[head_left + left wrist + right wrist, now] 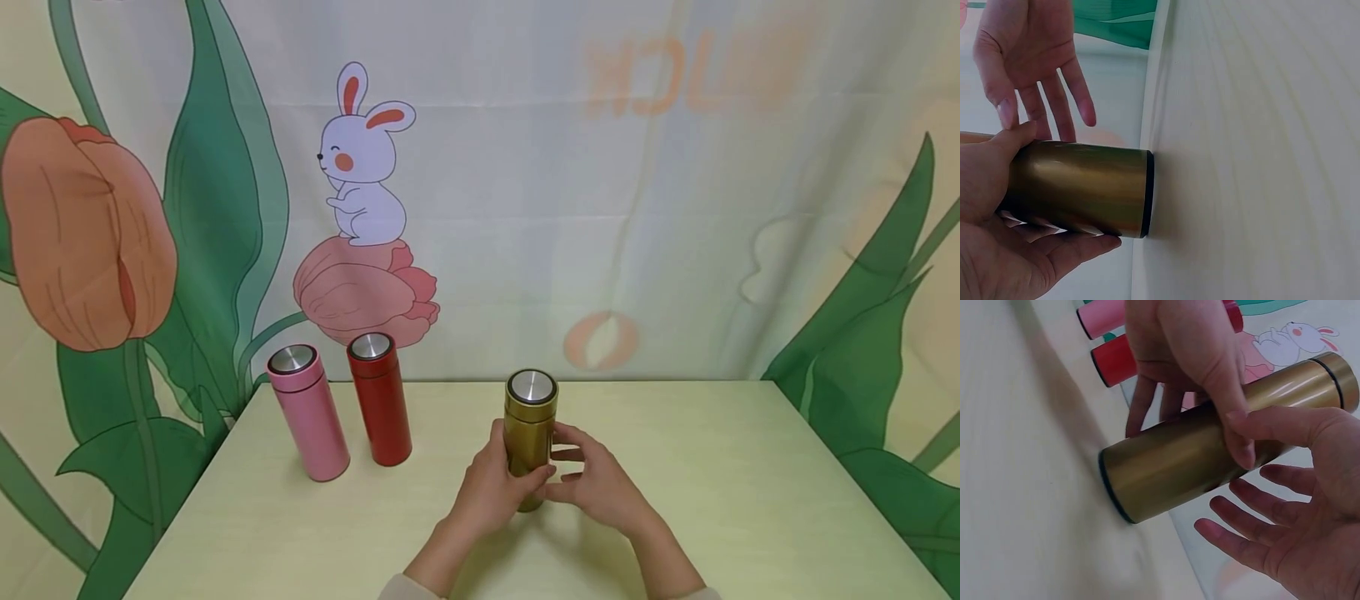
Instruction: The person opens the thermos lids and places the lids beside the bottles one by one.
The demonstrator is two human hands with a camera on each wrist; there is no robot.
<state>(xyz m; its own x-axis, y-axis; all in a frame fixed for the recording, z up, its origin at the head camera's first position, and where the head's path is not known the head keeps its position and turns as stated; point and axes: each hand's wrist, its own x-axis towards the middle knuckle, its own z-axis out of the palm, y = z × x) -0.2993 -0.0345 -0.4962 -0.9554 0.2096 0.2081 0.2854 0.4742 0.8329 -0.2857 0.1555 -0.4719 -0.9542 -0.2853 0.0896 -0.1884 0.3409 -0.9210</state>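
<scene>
A gold thermos flask [530, 421] with a silver-topped lid stands upright on the table, close to its base edge in the left wrist view. My left hand [486, 487] grips its body from the left, thumb across the front and fingers round the back. On the other side, my right hand [596, 483] has its fingers loosely spread beside the flask. In the right wrist view, the right hand [1310, 506] shows its thumb at the left thumb, with the other fingers apart and slightly bent along the gold flask [1166, 465].
A pink thermos flask [311, 417] and a red thermos flask [380, 400] stand upright at the left of the pale table [750, 483]. Behind the table hangs a curtain [510, 208] printed with a rabbit, tulips and leaves.
</scene>
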